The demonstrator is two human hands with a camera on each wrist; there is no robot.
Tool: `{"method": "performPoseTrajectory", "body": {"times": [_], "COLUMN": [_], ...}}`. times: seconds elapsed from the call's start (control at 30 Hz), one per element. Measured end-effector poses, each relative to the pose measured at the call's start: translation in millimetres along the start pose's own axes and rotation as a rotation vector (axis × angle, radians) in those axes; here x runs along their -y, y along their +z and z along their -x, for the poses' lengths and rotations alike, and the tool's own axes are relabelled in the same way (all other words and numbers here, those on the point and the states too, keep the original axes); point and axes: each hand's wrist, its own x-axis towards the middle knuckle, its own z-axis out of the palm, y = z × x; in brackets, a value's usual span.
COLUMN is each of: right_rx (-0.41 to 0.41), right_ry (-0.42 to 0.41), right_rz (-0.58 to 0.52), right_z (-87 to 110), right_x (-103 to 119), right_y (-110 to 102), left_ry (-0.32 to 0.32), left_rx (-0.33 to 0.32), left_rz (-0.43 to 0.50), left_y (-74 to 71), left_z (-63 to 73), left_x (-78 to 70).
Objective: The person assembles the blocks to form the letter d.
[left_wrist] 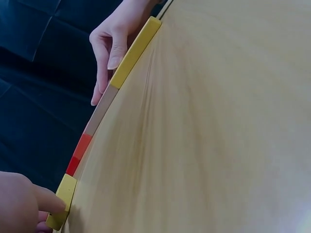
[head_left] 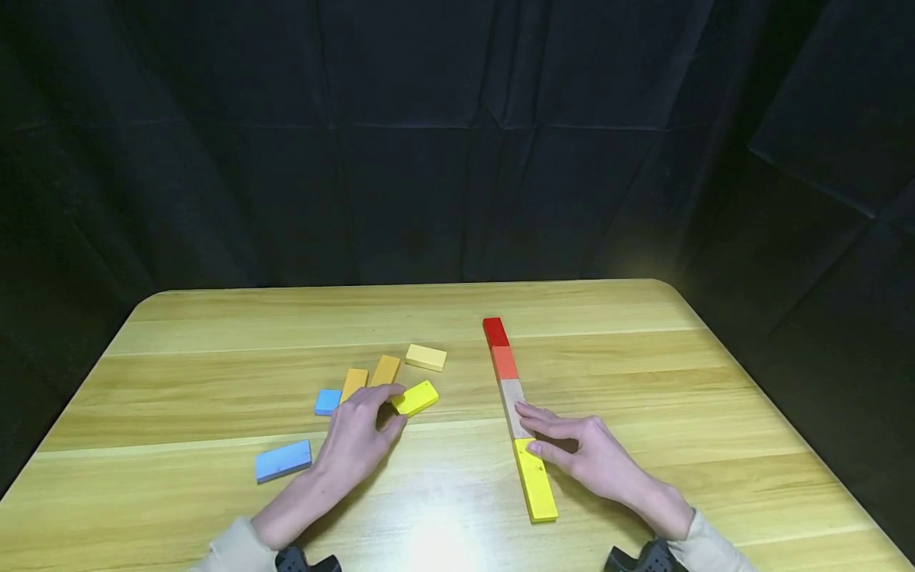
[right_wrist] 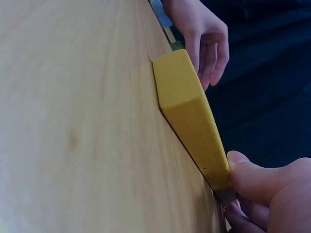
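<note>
On the left side of the table, my left hand [head_left: 357, 437] pinches the near-left end of a short yellow block [head_left: 417, 399] between thumb and fingers. To the right runs a straight row of blocks laid end to end: a dark red block [head_left: 496, 332] at the far end, a coral red block [head_left: 504, 363], a greyish-pink block [head_left: 516, 405] and a long yellow block [head_left: 534, 481] nearest me. My right hand [head_left: 589, 453] rests at the row's right side, fingertips at the greyish-pink block and thumb touching the long yellow one near their joint.
Around the left hand lie a blue block [head_left: 283, 461], a smaller blue block [head_left: 328, 402], two orange blocks [head_left: 386, 370] and a pale yellow block [head_left: 426, 357]. The wooden table [head_left: 643, 357] ends at a black curtain [head_left: 429, 199] behind and to the sides.
</note>
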Motion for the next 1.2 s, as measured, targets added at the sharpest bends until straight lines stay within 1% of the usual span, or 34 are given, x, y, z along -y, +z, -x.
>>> {"method": "performPoseTrajectory", "body": {"times": [0.2, 0.5, 0.73, 0.97, 1.2], "right_rx": [0.004, 0.002, 0.01, 0.009, 0.004], "right_ry": [0.003, 0.01, 0.005, -0.007, -0.016], "right_rz": [-0.004, -0.001, 0.006, 0.005, 0.007], "right_z": [1.1, 0.8, 0.3, 0.0, 0.1], "right_x": [0, 0, -1, -2, -1], "right_y": [0, 0, 0, 0, 0], "left_ry": [-0.02, -0.032, -0.053, -0.043, -0.089], "left_rx": [0.023, 0.04, 0.072, 0.101, 0.135], "left_rz": [0.04, 0.13, 0.155, 0.149, 0.193], "left_y": [6.9, 18.7, 24.9, 32.1, 40.7], "left_z": [-6.5, -16.1, -24.1, -35.8, -45.3], "left_x": [-10.9, -21.8, -31.8, -42.4, -50.1]}}
